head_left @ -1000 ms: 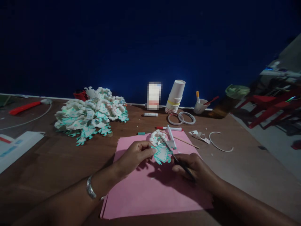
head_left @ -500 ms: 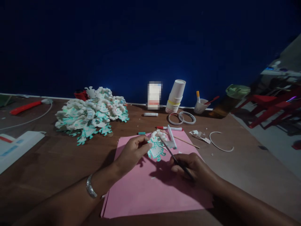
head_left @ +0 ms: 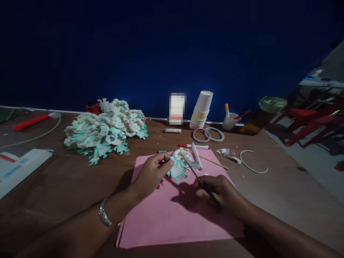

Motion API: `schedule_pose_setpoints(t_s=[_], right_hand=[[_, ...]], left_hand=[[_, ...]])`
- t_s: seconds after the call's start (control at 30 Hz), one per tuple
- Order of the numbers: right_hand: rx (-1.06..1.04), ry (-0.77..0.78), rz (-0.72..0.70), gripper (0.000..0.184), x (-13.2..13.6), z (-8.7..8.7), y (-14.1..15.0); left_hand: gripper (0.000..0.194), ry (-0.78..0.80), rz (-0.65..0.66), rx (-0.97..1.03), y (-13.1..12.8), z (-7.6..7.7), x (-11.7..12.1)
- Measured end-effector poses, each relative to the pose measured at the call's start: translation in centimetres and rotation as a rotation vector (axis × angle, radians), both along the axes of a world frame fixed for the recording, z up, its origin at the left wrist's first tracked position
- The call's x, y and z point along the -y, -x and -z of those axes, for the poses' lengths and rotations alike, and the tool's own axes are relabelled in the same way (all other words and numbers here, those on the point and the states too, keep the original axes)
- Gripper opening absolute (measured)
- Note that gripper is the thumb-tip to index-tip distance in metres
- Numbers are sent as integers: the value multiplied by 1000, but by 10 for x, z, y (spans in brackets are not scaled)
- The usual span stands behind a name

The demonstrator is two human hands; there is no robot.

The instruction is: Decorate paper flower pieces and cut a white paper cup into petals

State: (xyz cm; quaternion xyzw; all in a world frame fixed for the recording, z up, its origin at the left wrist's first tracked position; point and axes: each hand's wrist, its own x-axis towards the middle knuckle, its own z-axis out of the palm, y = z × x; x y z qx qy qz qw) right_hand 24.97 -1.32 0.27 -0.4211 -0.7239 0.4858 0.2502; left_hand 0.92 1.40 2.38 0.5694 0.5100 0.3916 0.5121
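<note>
My left hand [head_left: 154, 170], with a silver bracelet at the wrist, pinches the left edge of a white paper cutout figure [head_left: 177, 170] between thumb and fingers. The figure has green outlines, a dress shape and a curled white rim at its top. In my right hand [head_left: 217, 191] is a slim dark rod-like tool [head_left: 197, 175], its thin tip at the figure's upper right. Whether it is a blade or a brush I cannot tell. Both hands are over a stack of pink paper sheets [head_left: 161, 225]. A white marker-like piece [head_left: 197, 156] lies just right of the figure.
A heap of similar cutouts [head_left: 107, 129] lies at left. Behind the pink sheets are a red-capped marker [head_left: 195, 146], white rings [head_left: 215, 134], stacked paper cups [head_left: 201, 109] and a cup with pens [head_left: 230, 121]. Paper scraps [head_left: 229, 156] and a curved white strip [head_left: 252, 163] lie at right.
The cutout figure has tilted slightly and its lower end has shifted a little to the left. Both hands keep nearly the same place and hold.
</note>
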Motion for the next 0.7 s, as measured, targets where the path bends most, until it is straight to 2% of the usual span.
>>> schedule_pose_setpoints(t_s=[0.7], right_hand=[[7, 21, -3, 37, -2, 2, -2]], left_hand=[[25, -26, 12, 16, -4, -6, 1]])
